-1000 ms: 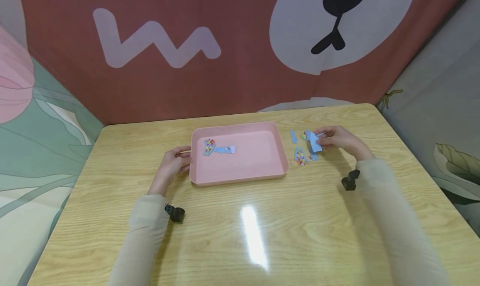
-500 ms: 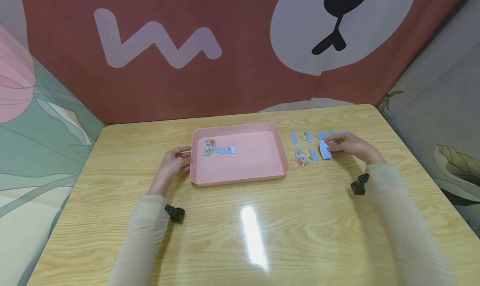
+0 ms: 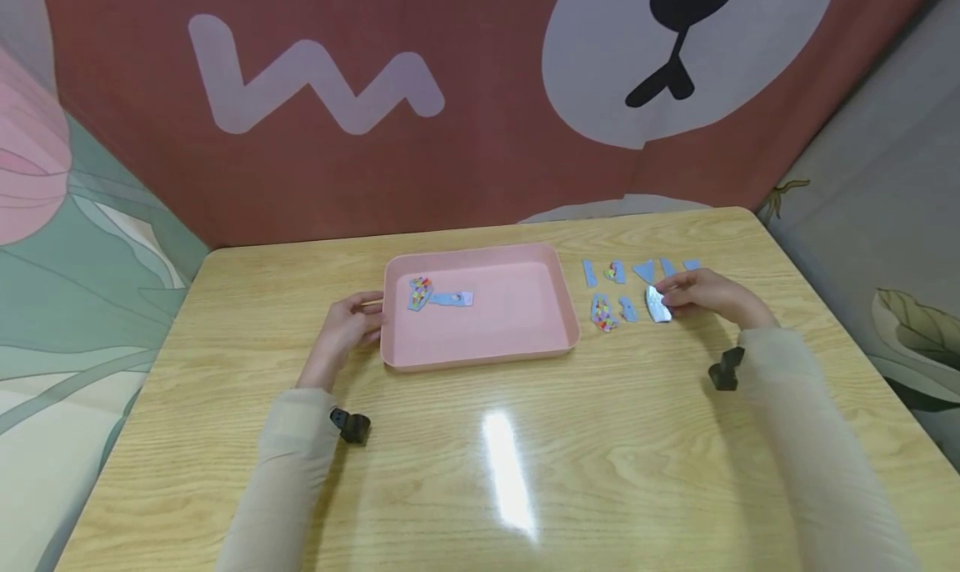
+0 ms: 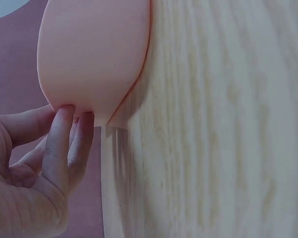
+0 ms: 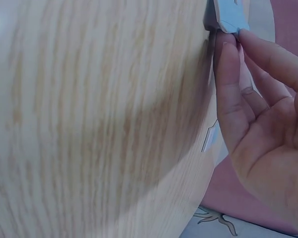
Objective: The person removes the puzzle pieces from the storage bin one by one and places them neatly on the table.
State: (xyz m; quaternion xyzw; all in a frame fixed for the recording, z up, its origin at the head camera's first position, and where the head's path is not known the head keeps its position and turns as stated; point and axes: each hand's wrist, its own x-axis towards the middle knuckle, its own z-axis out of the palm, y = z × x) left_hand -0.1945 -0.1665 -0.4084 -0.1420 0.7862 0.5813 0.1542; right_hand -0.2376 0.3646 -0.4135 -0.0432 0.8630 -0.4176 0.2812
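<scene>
My right hand pinches the edge of a blue puzzle piece, which catches a bright glare and sits tilted close to the table. In the right wrist view, thumb and fingertips meet at the edge of this piece. My left hand rests its fingertips against the left outer wall of a shallow pink tray. The left wrist view shows that hand with extended fingers touching the tray wall. Inside the tray lie a multicoloured puzzle piece and a narrow blue one.
Right of the tray, more puzzle pieces lie in two rows: several blue ones, such as a triangular piece, and a colourful one. The wooden table ends at a printed cloth behind.
My right hand has moved right with the blue piece and lowered it, uncovering other pieces in the back row. My left hand and the tray have stayed put.
</scene>
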